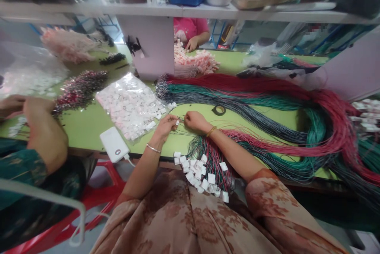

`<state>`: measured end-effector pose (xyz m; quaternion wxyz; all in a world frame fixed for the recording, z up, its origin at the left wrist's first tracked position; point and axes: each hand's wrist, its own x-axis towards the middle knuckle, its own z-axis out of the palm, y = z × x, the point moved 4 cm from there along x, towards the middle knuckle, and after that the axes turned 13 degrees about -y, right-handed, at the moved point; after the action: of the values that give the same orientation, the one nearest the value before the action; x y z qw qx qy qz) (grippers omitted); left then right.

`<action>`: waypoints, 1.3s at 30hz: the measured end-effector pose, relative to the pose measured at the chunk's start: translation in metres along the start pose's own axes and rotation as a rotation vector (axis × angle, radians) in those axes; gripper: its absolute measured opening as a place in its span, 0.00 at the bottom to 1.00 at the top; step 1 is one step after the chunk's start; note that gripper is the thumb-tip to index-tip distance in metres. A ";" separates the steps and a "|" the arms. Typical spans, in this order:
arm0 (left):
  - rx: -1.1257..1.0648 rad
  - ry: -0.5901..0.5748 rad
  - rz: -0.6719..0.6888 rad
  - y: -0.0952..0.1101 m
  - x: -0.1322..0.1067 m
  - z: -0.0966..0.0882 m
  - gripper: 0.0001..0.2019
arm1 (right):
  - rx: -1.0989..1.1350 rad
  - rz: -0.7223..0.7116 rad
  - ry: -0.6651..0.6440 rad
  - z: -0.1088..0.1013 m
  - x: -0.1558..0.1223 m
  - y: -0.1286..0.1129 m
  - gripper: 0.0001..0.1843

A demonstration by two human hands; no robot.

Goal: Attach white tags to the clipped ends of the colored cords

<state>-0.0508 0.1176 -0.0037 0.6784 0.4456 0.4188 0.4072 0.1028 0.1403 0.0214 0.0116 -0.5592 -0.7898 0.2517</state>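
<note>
In the middle of the green bench my left hand [168, 124] pinches a small white connector housing [177, 122]. Just to its right my right hand [192, 121] is closed, fingertips on a thin wire close to the housing; the fine detail is too small to make out. Beside my left hand lies a clear plastic bag [130, 105] full of white housings. Below my right forearm, a bundle of red, green and dark wires with white connectors [198, 172] hangs over the bench's front edge.
Long red wires [252, 85], green and black ones curve across the right side. A roll of black tape [219, 110] lies behind my right hand. A white power bank [113, 144] with a cable sits at the front edge. Co-workers' arms [44, 127] show at left and across the bench.
</note>
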 end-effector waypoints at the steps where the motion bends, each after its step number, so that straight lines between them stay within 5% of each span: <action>1: 0.000 0.002 -0.003 0.000 0.000 0.000 0.05 | 0.004 0.000 0.004 0.000 -0.001 0.000 0.10; 10: -0.028 -0.031 0.027 0.004 -0.002 0.004 0.05 | 0.015 0.012 0.101 -0.017 -0.009 0.013 0.07; 16: -0.122 -0.057 0.042 0.007 -0.004 0.008 0.08 | 0.428 -0.218 0.216 -0.025 -0.009 0.006 0.06; 21: -0.206 -0.088 0.036 0.005 -0.004 0.009 0.10 | 0.658 -0.352 0.184 -0.026 -0.021 -0.005 0.11; 27: -0.250 -0.133 0.030 0.002 -0.002 0.008 0.11 | 0.617 -0.323 0.048 -0.007 -0.030 0.002 0.13; 39: -0.205 -0.160 0.067 0.001 -0.002 0.010 0.11 | 0.499 -0.321 0.087 0.001 -0.030 0.002 0.10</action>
<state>-0.0421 0.1134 0.0005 0.7377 0.4185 0.3046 0.4334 0.1154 0.1138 0.0275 0.2220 -0.4174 -0.7805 0.4090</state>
